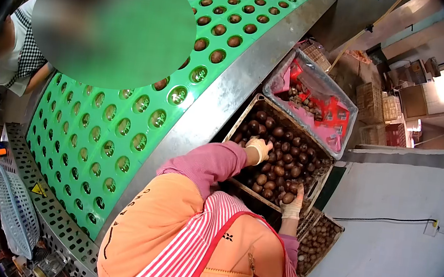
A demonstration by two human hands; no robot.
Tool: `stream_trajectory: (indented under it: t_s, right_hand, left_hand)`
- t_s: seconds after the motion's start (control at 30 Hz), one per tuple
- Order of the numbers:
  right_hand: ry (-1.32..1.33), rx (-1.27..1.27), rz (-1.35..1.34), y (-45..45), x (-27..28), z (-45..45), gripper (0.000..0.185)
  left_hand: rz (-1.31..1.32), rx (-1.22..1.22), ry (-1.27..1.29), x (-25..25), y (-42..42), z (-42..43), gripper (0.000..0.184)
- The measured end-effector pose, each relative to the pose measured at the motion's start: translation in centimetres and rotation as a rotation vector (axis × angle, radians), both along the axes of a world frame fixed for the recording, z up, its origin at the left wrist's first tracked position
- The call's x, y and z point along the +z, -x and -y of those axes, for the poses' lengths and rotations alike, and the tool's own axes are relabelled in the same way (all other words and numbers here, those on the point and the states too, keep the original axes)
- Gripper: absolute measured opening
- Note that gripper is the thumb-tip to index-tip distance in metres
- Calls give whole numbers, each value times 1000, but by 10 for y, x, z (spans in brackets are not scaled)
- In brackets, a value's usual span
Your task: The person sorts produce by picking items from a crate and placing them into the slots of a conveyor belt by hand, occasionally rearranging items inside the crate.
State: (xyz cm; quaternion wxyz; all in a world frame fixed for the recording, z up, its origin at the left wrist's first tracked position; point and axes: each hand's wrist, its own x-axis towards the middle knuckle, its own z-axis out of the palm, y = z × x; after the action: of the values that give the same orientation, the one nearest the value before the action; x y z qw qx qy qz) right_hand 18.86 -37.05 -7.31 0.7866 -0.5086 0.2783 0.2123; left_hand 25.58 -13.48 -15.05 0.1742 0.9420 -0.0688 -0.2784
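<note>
A crate (321,189) full of dark brown round fruits (279,171) stands beside the metal edge of a green conveyor. My left hand (259,149), in a pale glove with bare fingertips, reaches over the crate's near-left part, its fingers curled down among the fruits; what they hold, if anything, is hidden. At the crate's near-right corner, my right hand (292,203), gloved the same way, has its fingers bent around a brown fruit (288,198).
The green conveyor (181,113) has rows of cups, many holding fruits. Behind the crate stands a grey bin (347,132) with red and pink wrappers. Another fruit crate (338,233) is at lower right. A co-worker (21,52) is across the conveyor. A blue basket (15,213) sits lower left.
</note>
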Motion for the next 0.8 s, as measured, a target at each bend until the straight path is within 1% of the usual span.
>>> stream_trajectory:
  t_s: [0.03,0.13,0.23,0.27,0.3,0.33,0.37,0.43,0.5,0.57,0.6,0.63,0.67,0.7,0.73,0.77,0.8]
  right_hand:
    - [12,-18,-2,1,3,-3,53]
    - [-29,-86,-44,-2,-3,-13,51]
    - [-137,-97,-18,-6,-9,-13,51]
    - [-172,-111,4,-10,-1,-23,51]
    - [-207,-124,26,-16,11,-36,51]
    - [-128,-239,9,-19,43,-70,50]
    - [-217,-109,47,-35,36,-65,48]
    - [-309,243,156,-64,51,-91,48]
    - [-90,544,264,-82,71,-152,46]
    - [354,831,392,-76,109,-235,46]
    - [536,930,824,-78,95,-271,48]
    - [703,998,1269,-76,80,-307,49]
    - [738,1055,1450,-55,91,-348,50]
    - [767,1106,1634,-29,105,-387,51]
    - [685,1197,1657,-9,103,-418,50]
    - [600,1286,1679,7,100,-445,49]
    - [689,1407,1723,21,91,-468,48]
  left_hand:
    - [78,-97,-23,-7,5,0,48]
    - [-85,153,22,-11,-13,5,41]
    - [151,-104,-68,-18,5,6,48]
    - [76,-341,-70,45,16,-23,56]
    - [46,-139,229,75,30,-39,60]
    - [96,-13,393,80,40,-45,60]
    - [151,117,548,83,48,-52,60]
    - [500,186,833,88,72,-85,60]
    - [705,383,893,127,116,-143,58]
    - [606,698,931,162,172,-210,41]
    - [721,945,867,174,207,-230,33]
    - [908,1098,758,154,240,-249,37]
    - [1082,1257,630,134,274,-269,43]
    - [1042,1392,616,129,301,-282,50]
    - [985,1429,548,110,324,-294,48]
    - [923,1461,700,101,335,-297,49]
    - [809,1482,677,91,337,-296,51]
